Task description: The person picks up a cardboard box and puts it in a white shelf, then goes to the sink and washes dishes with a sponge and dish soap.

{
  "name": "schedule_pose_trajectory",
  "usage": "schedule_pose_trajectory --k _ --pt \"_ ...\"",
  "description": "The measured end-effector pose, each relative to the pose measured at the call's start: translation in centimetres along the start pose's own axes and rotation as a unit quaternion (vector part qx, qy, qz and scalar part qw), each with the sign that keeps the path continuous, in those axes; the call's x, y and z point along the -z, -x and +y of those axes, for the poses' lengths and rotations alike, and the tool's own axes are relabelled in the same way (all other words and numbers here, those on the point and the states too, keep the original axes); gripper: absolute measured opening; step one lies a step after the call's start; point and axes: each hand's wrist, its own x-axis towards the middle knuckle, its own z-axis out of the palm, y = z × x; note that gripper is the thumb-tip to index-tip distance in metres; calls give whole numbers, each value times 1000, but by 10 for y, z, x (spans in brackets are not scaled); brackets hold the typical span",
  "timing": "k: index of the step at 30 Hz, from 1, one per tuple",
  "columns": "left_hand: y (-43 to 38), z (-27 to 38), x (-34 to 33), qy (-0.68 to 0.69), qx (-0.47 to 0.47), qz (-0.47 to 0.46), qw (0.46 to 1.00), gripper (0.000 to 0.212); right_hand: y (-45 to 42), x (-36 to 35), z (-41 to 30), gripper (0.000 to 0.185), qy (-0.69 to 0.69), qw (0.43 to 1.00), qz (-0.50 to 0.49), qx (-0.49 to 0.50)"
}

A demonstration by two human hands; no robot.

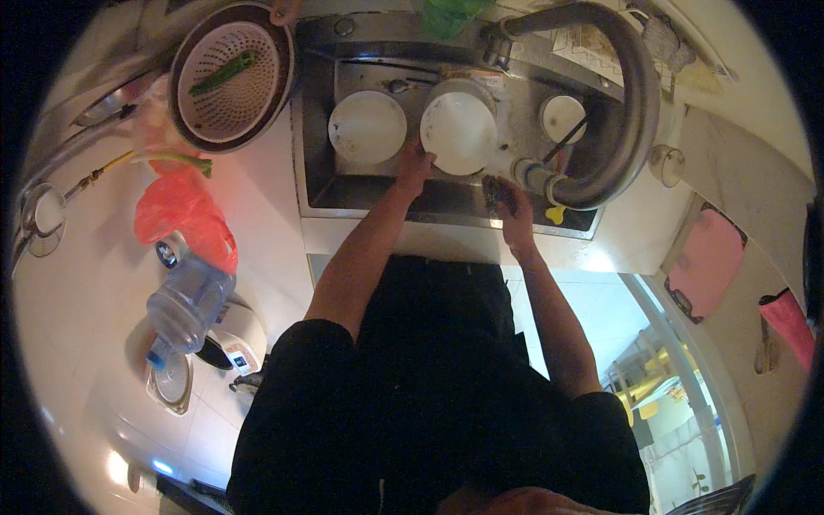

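My left hand grips the near left rim of a white bowl or plate in the stainless steel sink. My right hand is closed around a dark scrubber, just below that dish and apart from it. To the left, a second white dish with dark specks rests in the sink. A smaller white bowl stands at the right, with a dark thin handle across its edge. The thick curved faucet ends close to the dish in my left hand.
A colander holding a green vegetable sits left of the sink. Nearby are a red plastic bag and a large clear water bottle. A glass stands at right, and a pink cutting board lies farther right.
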Motion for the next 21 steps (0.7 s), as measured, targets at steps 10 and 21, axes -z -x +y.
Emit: schedule_pose_trajectory --k 10,21 --pt "-16 -3 2 -5 39 90 995 55 10 -12 -84 55 -197 976 -60 -75" --pt "-44 -16 -7 -363 -34 166 916 44 -11 -44 -150 53 -354 927 -107 -56"
